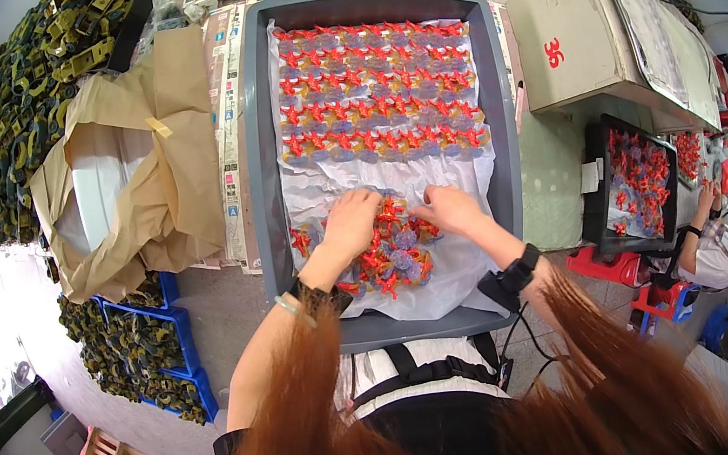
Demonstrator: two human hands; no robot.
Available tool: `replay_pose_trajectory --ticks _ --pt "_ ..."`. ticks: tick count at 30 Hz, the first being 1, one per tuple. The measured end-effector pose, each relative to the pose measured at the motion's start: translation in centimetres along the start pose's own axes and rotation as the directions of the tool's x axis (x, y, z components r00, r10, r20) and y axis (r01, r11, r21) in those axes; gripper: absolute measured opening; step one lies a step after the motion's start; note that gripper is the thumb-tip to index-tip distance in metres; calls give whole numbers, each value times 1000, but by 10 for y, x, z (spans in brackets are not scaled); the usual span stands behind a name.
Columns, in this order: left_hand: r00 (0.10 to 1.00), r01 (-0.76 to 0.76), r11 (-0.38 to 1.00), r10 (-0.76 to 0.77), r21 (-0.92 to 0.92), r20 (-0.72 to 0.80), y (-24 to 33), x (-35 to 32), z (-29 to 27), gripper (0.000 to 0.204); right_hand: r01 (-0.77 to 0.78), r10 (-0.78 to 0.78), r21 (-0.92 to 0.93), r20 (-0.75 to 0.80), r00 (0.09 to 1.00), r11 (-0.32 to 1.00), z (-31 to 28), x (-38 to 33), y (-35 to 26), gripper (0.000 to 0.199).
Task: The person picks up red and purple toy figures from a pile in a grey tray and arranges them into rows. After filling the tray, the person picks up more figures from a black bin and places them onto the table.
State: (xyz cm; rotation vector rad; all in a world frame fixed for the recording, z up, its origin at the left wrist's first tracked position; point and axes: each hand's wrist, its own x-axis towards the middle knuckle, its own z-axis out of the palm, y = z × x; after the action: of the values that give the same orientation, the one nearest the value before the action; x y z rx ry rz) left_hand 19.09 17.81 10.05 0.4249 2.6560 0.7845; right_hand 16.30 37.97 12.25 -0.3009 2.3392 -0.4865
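A grey tray (258, 149) lined with white paper (320, 187) holds neat rows of small red star-shaped pieces with purple and gold parts (382, 93) in its far half. A loose pile of the same pieces (392, 256) lies in the near half. My left hand (350, 225) rests palm down on the pile's left side. My right hand (448, 208) pinches at pieces on the pile's upper right, its fingers bent over them. Whether it grips one I cannot tell. Long reddish hair hangs over both forearms.
Crumpled brown paper over a white sheet (129, 168) lies left of the tray. Heaps of dark green-yellow parts (16, 101) and blue crates (151, 344) stand at left. A beige box (580, 35) sits right. Another person (724, 240) works at a second tray (634, 178).
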Motion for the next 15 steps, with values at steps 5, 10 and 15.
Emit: replay_pose_trajectory --ticks 5,10,15 --pt "981 -124 992 118 28 157 2 4 -5 26 -17 31 148 -92 995 989 19 5 25 30" --pt "990 15 946 31 -324 135 7 -18 -31 28 -84 97 555 6 995 828 -10 -39 20 18" --pt "990 140 833 -136 -536 47 11 -31 -20 22 467 -511 -228 -533 674 854 10 -51 17 20"
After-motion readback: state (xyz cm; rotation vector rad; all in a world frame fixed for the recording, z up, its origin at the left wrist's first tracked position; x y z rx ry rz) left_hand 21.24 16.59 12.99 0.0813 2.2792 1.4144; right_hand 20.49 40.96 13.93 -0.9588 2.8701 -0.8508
